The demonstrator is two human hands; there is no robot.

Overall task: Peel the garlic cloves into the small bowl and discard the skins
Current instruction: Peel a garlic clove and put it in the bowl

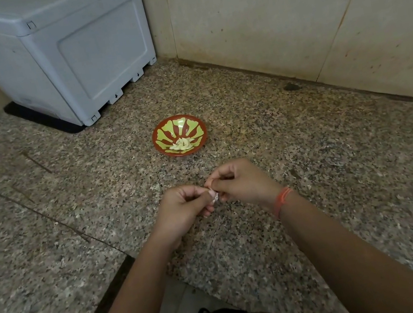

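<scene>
A speckled granite desk point(311, 165) runs into a corner of beige tiled wall point(259, 23). A pale grey plastic box point(71, 56) stands on a black mat at the far left of the desk.

The small bowl point(180, 125), red with green leaf shapes, sits near the middle of the desk, well apart from the box. A little heap of peeled cloves point(182, 144) lies at the near side of its hollow.

Both hands meet above the desk, close to its near edge. The left hand point(183, 206) has its fingers curled and pinches a garlic clove point(215, 196), seen only as a small whitish scrap at the fingertips. The right hand point(240, 182), with an orange thread point(283, 198) at the wrist, is curled too, and its fingertips nip the same clove from the other side, probably picking at the skin. The clove is too small and too covered to tell which way its long axis lies.

The bowl lies straight ahead of the hands, toward the far corner, almost in line with the left hand and a little to the left of where the fingertips meet. Neither hand is clearly nearer, so either could carry the clove forward once it is bare. Where the skins are to go does not show.
</scene>
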